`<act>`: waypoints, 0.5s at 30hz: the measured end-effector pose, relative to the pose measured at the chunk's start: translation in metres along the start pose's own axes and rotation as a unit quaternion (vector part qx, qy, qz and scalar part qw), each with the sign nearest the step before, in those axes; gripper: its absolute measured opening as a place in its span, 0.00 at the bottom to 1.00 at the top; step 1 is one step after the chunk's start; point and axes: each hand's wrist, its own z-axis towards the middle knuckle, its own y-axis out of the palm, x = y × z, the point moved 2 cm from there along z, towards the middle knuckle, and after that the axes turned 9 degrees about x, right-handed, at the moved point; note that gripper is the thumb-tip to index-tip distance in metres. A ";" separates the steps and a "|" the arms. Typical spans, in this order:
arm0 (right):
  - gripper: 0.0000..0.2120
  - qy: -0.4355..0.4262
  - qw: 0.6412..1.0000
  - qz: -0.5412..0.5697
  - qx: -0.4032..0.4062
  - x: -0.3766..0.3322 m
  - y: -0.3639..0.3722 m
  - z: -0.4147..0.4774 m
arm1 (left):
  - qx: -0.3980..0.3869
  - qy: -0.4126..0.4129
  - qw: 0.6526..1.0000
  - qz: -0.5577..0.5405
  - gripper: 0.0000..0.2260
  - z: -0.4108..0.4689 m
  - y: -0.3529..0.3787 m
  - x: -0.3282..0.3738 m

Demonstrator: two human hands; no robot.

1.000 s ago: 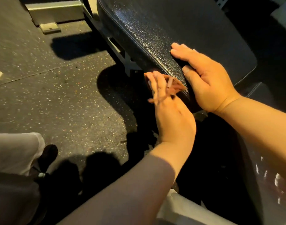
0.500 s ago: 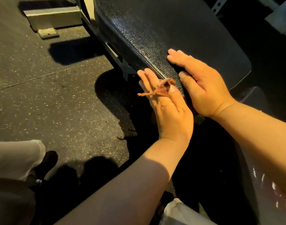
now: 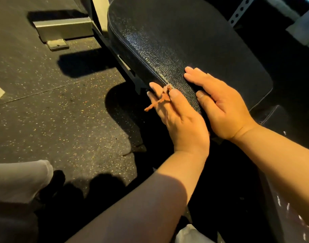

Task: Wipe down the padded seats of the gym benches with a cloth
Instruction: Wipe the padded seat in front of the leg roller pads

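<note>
Wiping the near corner of the seat [image 3: 194, 50] looks to be the step in hand. The left hand [image 3: 178, 118] sits at the pad's left edge, just left of frame centre, with a cloth [image 3: 160, 99] caught between its thumb and fingers. Only a thin reddish-orange twist of the cloth shows, lying across the fingers with one end sticking out toward the left of the frame over the floor [image 3: 54, 111]; how much more is bunched under the palm I cannot tell. That grip is a light pinch, the fingers nearly straight and laid along the pad's side, not wrapped around anything.

The right hand [image 3: 222, 106] lies flat on the surface just right of the left one, fingers straight and together, palm down, holding nothing. It seems to be steadying the pad.

The seat is a black, pebbled pad with a stitched seam along its left edge. Its long axis runs from the hands at centre frame up and slightly left to the top edge, where it meets a pale frame upright [image 3: 99, 14]. The wider, rounded near end points toward the lower right. It appears to tilt, the far end higher, though the wide lens makes that uncertain.

Most of the top lies beyond the hands, so I judge much wiping is left. The next move calls for spreading the cloth flatter, so more of it meets the vinyl, then sweeping along the long axis toward the top of the frame, with the right hand moved out of the path.
</note>
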 end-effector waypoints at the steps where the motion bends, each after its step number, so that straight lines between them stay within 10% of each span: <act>1: 0.22 0.002 1.000 0.003 -0.003 0.000 0.000 0.000 | 0.003 -0.011 1.000 0.005 0.25 -0.002 0.000 -0.005; 15: 0.23 0.006 1.000 -0.003 0.005 0.001 -0.001 0.000 | 0.036 0.095 0.995 0.009 0.24 -0.007 0.000 -0.024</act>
